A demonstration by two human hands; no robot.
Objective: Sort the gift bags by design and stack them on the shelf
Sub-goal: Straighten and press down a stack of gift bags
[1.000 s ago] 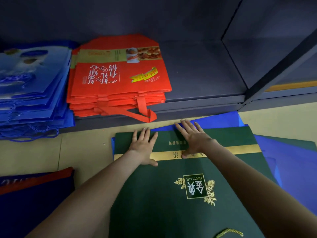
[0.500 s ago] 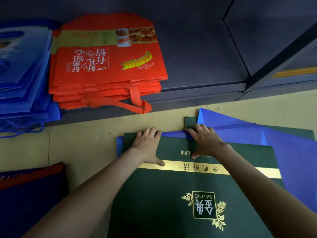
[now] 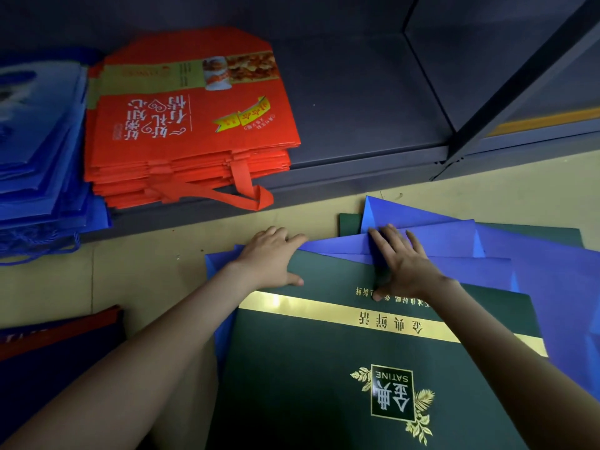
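A dark green gift bag [image 3: 324,368] with a gold band and gold logo lies flat on the floor, on top of several fanned-out blue bags [image 3: 535,287]. My left hand [image 3: 269,258] grips its far left corner, fingers curled over the edge and thumb on top. My right hand [image 3: 402,264] lies flat, with spread fingers on the blue bags and its thumb on the green bag. On the shelf [image 3: 357,92] sits a stack of red bags [image 3: 194,125], and a stack of blue bags [image 3: 39,157] to its left.
A dark blue bag with a red strip [image 3: 48,352] lies on the floor at lower left. A dark shelf post [image 3: 519,76] slants across the right. Another green bag's corner [image 3: 349,224] shows under the blue ones.
The green bag has slid towards me, uncovering more of the blue bags beyond it. My left fingers have curled over its far edge, and my right fingers now reach onto the blue bags.
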